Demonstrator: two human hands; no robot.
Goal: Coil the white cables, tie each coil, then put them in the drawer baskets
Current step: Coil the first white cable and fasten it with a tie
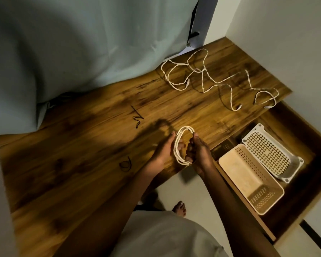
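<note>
A wooden desk (82, 145) fills the view. Near centre, the left hand (165, 148) and right hand (197, 149) both grasp a coiled white cable (180, 145) above the desk's front edge. At two o'clock, loose white cables (208, 75) sprawl. At four o'clock, an open drawer (304, 197) holds a beige basket (248, 179) and a white basket (272, 153).

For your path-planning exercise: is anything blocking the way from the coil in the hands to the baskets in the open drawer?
Nothing visible does. The coiled white cable, held by the left hand and right hand, is beside the open drawer; the beige basket and white basket lie uncovered.
</note>
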